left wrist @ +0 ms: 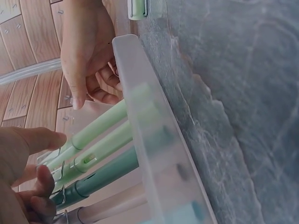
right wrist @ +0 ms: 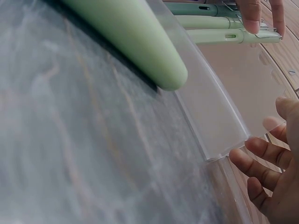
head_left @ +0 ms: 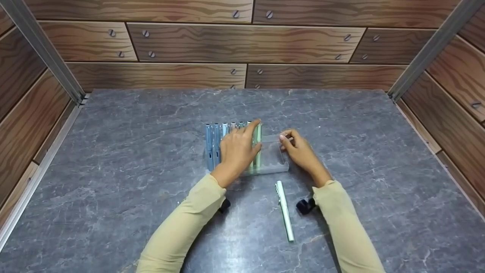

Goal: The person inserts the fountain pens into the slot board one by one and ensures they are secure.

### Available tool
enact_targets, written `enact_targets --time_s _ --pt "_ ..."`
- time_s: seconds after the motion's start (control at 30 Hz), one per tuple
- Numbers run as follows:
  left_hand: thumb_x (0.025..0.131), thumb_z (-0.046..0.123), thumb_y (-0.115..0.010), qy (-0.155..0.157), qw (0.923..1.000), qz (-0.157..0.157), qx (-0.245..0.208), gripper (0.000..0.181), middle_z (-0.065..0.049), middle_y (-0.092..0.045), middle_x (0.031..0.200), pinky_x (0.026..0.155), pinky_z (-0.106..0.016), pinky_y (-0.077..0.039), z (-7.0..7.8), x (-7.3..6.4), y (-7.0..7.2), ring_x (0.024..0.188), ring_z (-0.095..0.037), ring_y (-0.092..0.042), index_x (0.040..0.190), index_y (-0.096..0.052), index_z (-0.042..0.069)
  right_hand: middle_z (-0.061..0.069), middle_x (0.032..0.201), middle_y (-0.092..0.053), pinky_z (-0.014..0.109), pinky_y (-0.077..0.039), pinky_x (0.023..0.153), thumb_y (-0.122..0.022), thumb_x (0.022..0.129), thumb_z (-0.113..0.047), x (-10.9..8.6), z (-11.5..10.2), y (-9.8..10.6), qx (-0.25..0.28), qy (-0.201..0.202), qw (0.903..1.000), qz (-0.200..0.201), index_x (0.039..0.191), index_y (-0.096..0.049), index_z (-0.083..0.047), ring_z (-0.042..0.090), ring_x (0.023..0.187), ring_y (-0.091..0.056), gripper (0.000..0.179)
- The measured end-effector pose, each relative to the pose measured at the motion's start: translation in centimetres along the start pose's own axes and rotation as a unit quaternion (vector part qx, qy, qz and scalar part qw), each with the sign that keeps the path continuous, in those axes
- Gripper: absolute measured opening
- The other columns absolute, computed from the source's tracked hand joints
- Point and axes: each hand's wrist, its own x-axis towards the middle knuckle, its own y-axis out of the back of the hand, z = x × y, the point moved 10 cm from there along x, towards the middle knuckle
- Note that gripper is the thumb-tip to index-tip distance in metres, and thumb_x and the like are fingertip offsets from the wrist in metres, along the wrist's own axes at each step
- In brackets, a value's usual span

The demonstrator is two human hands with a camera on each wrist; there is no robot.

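A clear plastic pen tray (head_left: pixel 271 151) holds a row of capped pens, from blue pens (head_left: pixel 209 146) at its left to light green pens (right wrist: pixel 215 36) farther right. My left hand (head_left: pixel 238 146) lies over the row, hiding the middle pens. Its index finger and thumb touch the rightmost light green pen (left wrist: pixel 100 123) near the clip end. At the tray's right side, my right hand (head_left: pixel 301 149) holds the edge lightly between thumb and fingers. A loose light green pen (head_left: pixel 285 210) lies in front of the tray, between the forearms.
The grey marbled tabletop (head_left: pixel 132 151) spreads around the tray. Wood-patterned walls (head_left: pixel 246 43) with metal corner posts (head_left: pixel 428 49) enclose it at the back and sides. A dark wrist camera (head_left: pixel 305 206) sits by the right sleeve, close to the loose pen.
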Motion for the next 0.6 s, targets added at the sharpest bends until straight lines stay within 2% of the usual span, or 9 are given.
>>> enact_targets --time_s 0.27,0.43,0.6 --pt "0.081 0.036 -0.075 0.009 0.9998 -0.011 0.013 0.059 -0.001 -0.072 0.085 0.048 -0.028 -0.04 -0.15 0.08 -0.02 0.059 -0.016 -0.055 0.135 -0.053 0.029 0.018 0.102 -0.061 0.025 -0.05 0.076 -0.049 0.101 -0.023 0.07 0.06 -0.14 0.003 -0.001 1.0 -0.003 0.112 -0.053 -0.001 0.028 0.087 -0.065 0.025" --pt "0.08 0.035 -0.077 -0.004 0.9997 0.016 0.017 0.057 -0.001 -0.067 0.071 0.042 -0.026 -0.032 0.03 0.04 0.39 0.051 -0.013 -0.046 0.133 -0.057 0.027 0.016 0.104 -0.059 0.025 -0.049 0.077 -0.048 0.102 -0.024 0.03 0.08 -0.12 -0.008 -0.005 0.9999 -0.006 0.115 -0.053 -0.001 0.029 0.089 -0.066 0.027" --pt "0.078 0.038 -0.078 -0.011 0.9992 0.035 0.015 0.058 -0.001 -0.067 0.072 0.045 -0.029 -0.039 0.14 -0.23 0.78 0.052 -0.015 -0.051 0.131 -0.058 0.028 0.019 0.106 -0.058 0.023 -0.047 0.077 -0.046 0.102 -0.019 -0.16 -0.58 -0.14 -0.012 -0.012 0.9998 -0.005 0.116 -0.051 0.003 0.038 0.093 -0.065 0.026"
